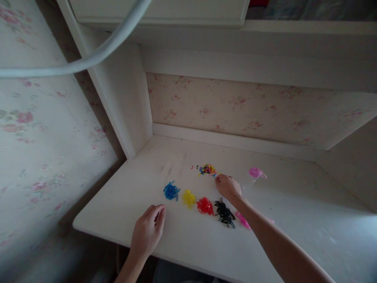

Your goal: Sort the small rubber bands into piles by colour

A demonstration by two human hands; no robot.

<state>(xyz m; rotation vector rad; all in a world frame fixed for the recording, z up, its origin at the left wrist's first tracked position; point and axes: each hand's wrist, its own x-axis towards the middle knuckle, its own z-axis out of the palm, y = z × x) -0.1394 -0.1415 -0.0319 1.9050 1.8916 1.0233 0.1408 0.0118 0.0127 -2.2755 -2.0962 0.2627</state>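
Observation:
On a white desk [294, 220] lie small heaps of tiny rubber bands sorted by colour: blue [171, 191], yellow [189, 198], red [205, 205], black [224, 212] and pink [242, 220], the pink one partly hidden under my right forearm. A mixed heap [207, 169] lies further back. My right hand [228, 186] reaches to the edge of the mixed heap, fingers bunched in a pinch; what they hold is too small to see. My left hand [149, 230] rests on the desk near the front edge, fingers loosely curled, holding nothing, below the blue heap.
A pink translucent object [256, 172] lies to the right of the mixed heap. A shelf and floral back panel [250, 106] rise behind the desk. A white side panel [123, 98] stands at the left. A pale tube [88, 59] crosses the upper left.

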